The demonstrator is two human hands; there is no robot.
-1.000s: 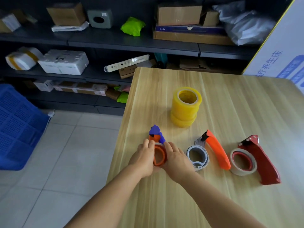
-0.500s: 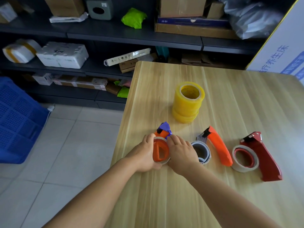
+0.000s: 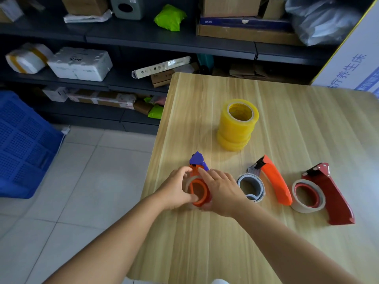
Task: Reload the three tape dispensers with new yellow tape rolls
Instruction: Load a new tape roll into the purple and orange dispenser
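At lower centre, your left hand (image 3: 176, 188) and right hand (image 3: 220, 190) gripped the purple-orange dispenser (image 3: 198, 181), one each side. Yellow rolls (image 3: 237, 124) sat stacked mid-frame; no dispenser looked reloaded.

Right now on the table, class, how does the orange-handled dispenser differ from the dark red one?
The orange-handled dispenser has a grey hub; the dark red dispenser has a red one. The orange one's handle is slimmer and curved, the red one's broader and longer. The orange one lies nearer the hands, the red one rightmost. Both lie flat, untouched.
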